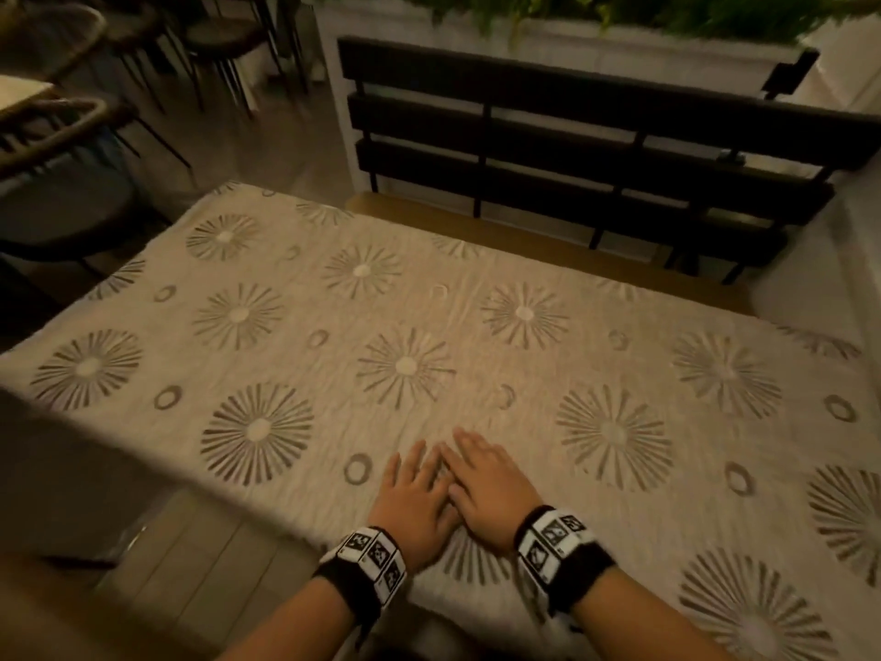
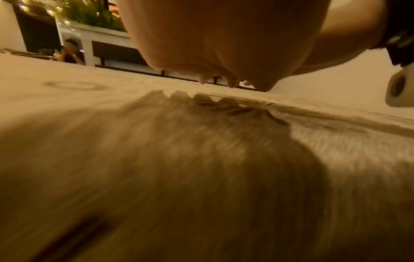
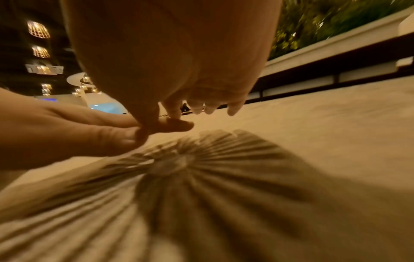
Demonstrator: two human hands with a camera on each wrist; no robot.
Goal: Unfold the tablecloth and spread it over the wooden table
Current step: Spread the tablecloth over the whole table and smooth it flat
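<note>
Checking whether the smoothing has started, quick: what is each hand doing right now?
Left hand: open, fingers straight, palm down over the tablecloth, holding nothing.
Right hand: open, fingers straight, palm down beside the left, holding nothing.

Black wristbands (image 1: 562, 555) with white, seemingly square-patterned marker blocks; bare forearms.

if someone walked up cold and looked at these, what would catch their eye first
First the tablecloth, beige with big sunburst medallions, lying open across nearly the whole table. Next the left hand and right hand, side by side with straight fingers over the cloth near its close edge, a marker-printed wristband on each wrist. Behind the far edge stands a dark slatted bench.
</note>
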